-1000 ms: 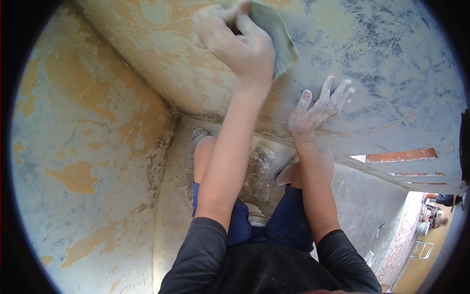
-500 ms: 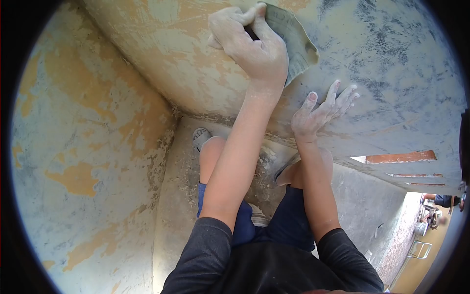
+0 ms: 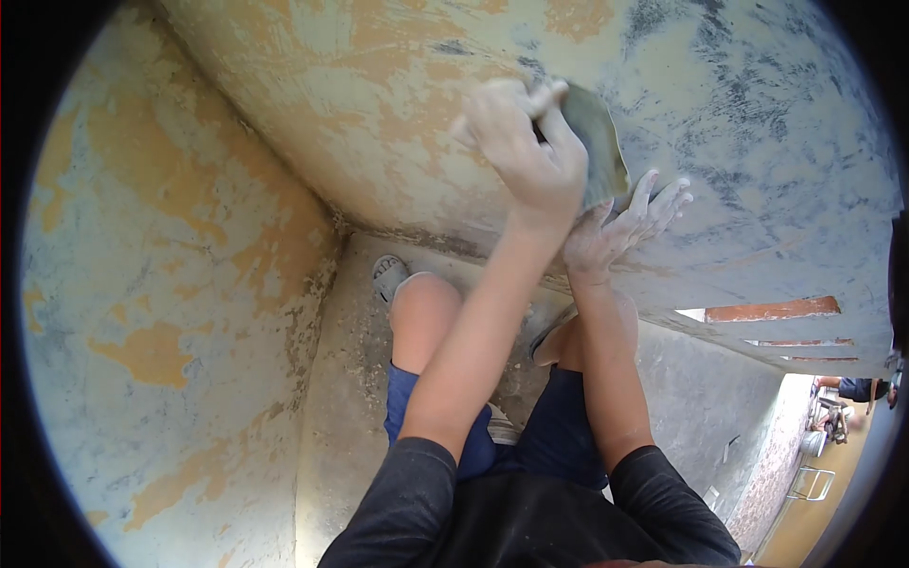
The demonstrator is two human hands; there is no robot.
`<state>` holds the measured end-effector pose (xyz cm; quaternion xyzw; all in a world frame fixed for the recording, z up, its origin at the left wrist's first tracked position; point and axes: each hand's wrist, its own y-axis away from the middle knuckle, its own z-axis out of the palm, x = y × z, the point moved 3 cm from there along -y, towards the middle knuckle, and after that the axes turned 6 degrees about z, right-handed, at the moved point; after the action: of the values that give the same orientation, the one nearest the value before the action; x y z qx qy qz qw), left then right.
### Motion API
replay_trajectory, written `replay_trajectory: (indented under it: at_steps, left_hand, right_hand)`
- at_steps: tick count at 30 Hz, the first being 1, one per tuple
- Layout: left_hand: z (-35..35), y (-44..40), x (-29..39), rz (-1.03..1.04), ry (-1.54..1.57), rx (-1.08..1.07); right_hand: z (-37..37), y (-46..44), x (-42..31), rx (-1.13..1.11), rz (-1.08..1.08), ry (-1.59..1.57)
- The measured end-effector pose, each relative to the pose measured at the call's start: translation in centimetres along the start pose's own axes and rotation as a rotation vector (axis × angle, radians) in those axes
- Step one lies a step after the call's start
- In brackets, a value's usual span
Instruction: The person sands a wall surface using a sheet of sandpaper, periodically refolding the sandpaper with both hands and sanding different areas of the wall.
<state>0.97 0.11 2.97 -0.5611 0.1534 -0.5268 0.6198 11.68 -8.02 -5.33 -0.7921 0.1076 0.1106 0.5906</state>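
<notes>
Two patchy walls (image 3: 398, 123), one sheet (image 3: 600, 142) in left hand (image 3: 530, 151), right hand (image 3: 620, 230) splayed

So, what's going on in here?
The person's left hand grips a bent grey-green sheet, possibly sandpaper, at a patchy, partly orange wall. The dusty right hand is spread against the same wall, close to the sheet's lower edge. It looks like wall sanding in progress.
</notes>
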Motion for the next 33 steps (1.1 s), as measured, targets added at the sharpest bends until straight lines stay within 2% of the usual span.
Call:
replay_trajectory:
  at_steps: [5,7,10,11,14,16,19,21,22,24,26,29,30,32,33]
  left_hand:
    - [0.5,-2.7,-0.2,0.023,-0.038,0.004]
    - [1.0,-4.6,-1.7,-0.030,0.058,0.104]
    - [1.1,-4.5,-2.2,-0.001,0.118,0.134]
    - [0.3,-3.9,-1.5,0.086,-0.007,0.024]
    - [-0.3,0.0,0.0,0.100,0.008,-0.105]
    - [-0.1,-1.0,-0.5,0.050,0.035,-0.109]
    - [1.0,-3.8,-1.9,0.085,0.014,-0.035]
    - [1.6,-4.7,-2.6,-0.075,0.177,0.166]
    - [1.3,-4.1,-2.6,-0.079,0.179,0.167]
    - [0.3,-2.4,-2.1,0.056,0.089,0.018]
    - [-0.7,-1.2,-1.4,0.052,0.113,-0.028]
    - [-1.4,0.4,-0.5,-0.112,0.181,-0.182]
    - [-1.9,0.3,0.1,-0.108,0.183,-0.184]
    - [-2.7,0.3,0.7,-0.308,0.353,-0.215]
    - [-3.2,0.2,0.8,-0.302,0.354,-0.221]
  right_hand:
    - [0.0,-0.2,-0.5,0.032,0.017,0.010]
    - [-0.4,0.1,-0.1,0.012,0.003,0.014]
    - [-0.4,0.0,0.3,0.012,-0.026,0.020]
    - [-0.2,0.0,0.3,0.012,-0.037,0.022]
    - [-0.2,0.0,0.2,0.023,-0.030,0.008]
    - [-0.3,0.1,-0.1,0.021,-0.011,0.017]
    - [-0.2,0.1,-0.1,0.011,0.002,0.028]
    - [-0.6,0.2,0.4,0.002,-0.007,0.039]
    - [-0.6,0.4,0.6,-0.015,-0.015,0.043]
    - [-0.5,0.4,0.5,-0.022,-0.012,0.047]
    - [-1.0,0.4,-0.1,-0.006,-0.033,0.032]
    - [-2.3,0.3,-2.0,-0.078,-0.094,-0.103]
    - [-2.5,0.8,-2.6,-0.074,-0.092,-0.103]
    - [-2.7,2.3,-3.8,-0.098,-0.088,-0.480]
    - [-2.8,2.7,-4.1,-0.092,-0.082,-0.481]
